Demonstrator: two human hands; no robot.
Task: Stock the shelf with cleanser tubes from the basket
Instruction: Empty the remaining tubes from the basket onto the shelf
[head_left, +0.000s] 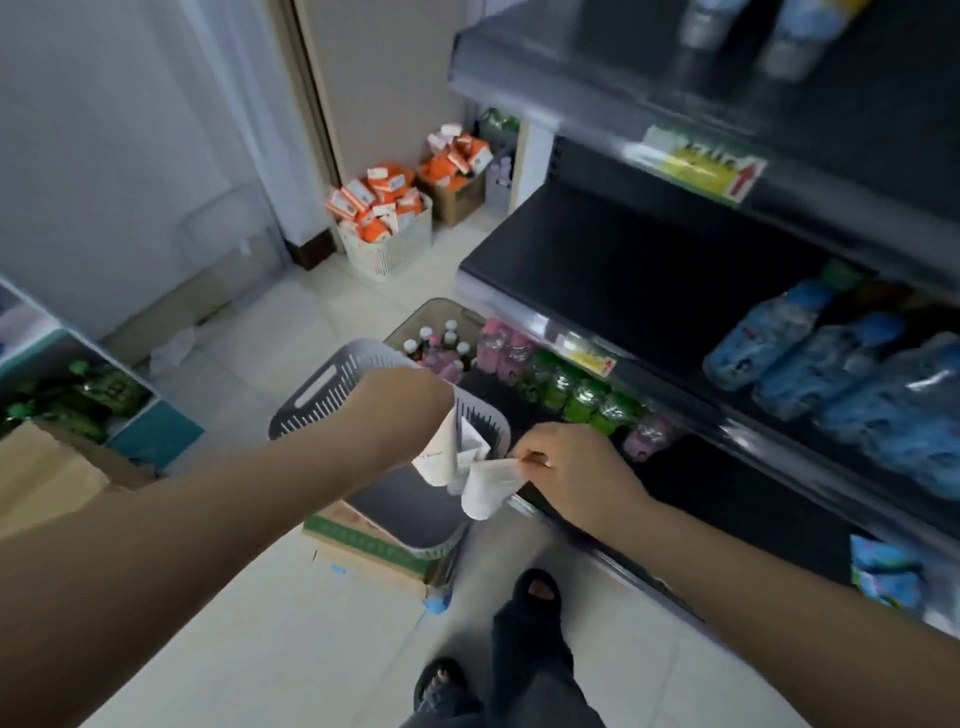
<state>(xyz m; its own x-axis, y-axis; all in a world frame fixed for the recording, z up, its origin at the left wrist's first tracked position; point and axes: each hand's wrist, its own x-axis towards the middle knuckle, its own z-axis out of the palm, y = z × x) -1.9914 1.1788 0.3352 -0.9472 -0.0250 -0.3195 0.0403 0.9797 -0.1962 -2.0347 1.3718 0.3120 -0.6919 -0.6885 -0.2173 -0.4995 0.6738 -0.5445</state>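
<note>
A foot (535, 592) stood on the pale floor right by the shelving, close enough for both arms to reach the work without leaning. The right hand (566, 467) pinched one white tube (485, 491) by its flat crimped end between thumb and fingertips, so the cap end hung down. Just beside it, the left hand (410, 410) carried a small bunch of tubes (441, 457). Its fingers were hidden under the back of the hand, but the bunch dangled from it, so I judge them clenched round the upper ends.

Both lots hung over the grey basket (332, 384), which sat raised on a box (374, 545) (probably to save stooping) and tight against the bottom shelf (675, 483). The part of its floor in view showed no more tubes. That shelf had a bare dark stretch just past the right hand, next to green bottles (587, 395).

The middle shelf (623, 270) lay wide and bare up to the blue bottles (779, 332), and seemed the likelier home for the tubes. Farthest off, orange packs (374, 208) were piled against the wall.
</note>
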